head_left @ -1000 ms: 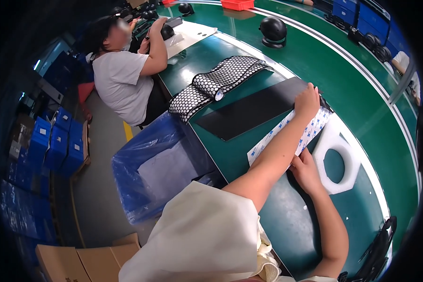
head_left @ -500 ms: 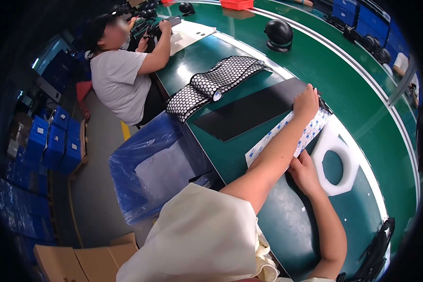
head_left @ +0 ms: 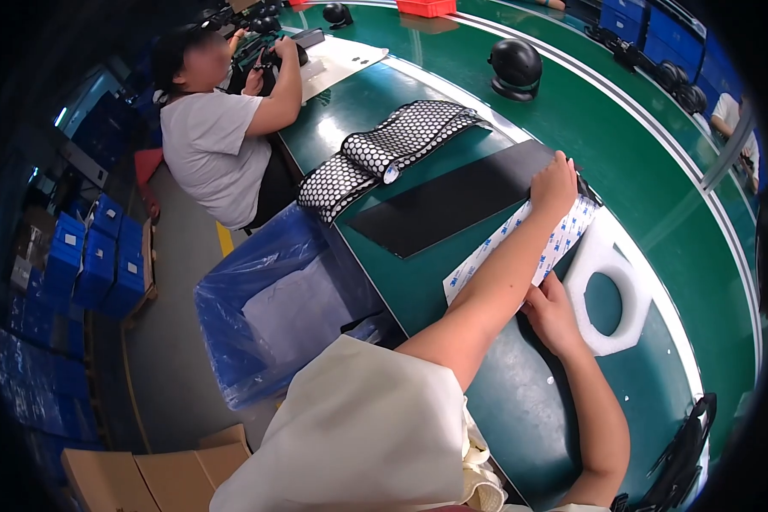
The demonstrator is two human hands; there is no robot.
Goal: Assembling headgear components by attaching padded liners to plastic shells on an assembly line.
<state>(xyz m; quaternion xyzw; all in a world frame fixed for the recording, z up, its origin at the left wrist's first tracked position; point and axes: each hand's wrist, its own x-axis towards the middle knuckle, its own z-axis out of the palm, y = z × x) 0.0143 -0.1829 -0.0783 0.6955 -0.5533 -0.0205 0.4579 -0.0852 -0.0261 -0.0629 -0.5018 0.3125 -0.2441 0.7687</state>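
A white backing sheet with blue print (head_left: 565, 247) lies slantwise on the green worktable, partly hidden under my left forearm. My left hand (head_left: 555, 186) is closed at its far end, beside the end of a long black panel (head_left: 452, 200); what the fingers pinch is hidden. At the sheet's near edge, the thumb and fingers of my right hand (head_left: 556, 317) close on the sheet. Just right of that hand lies a white foam piece (head_left: 582, 328) with a round hole. Beyond the black panel rests a folded black strip with white dots (head_left: 410, 141).
A blue bin lined with clear plastic (head_left: 230, 341) stands against the table's left side. A co-worker (head_left: 218, 154) handles a dark part farther along. On the green conveyor (head_left: 597, 128) stands a black rounded unit (head_left: 516, 68). Black straps (head_left: 687, 444) lie at the near right.
The black rounded unit has moved right and slightly nearer along the conveyor. The co-worker's raised hand has shifted left and lower. My hands and the sheet stay nearly still.
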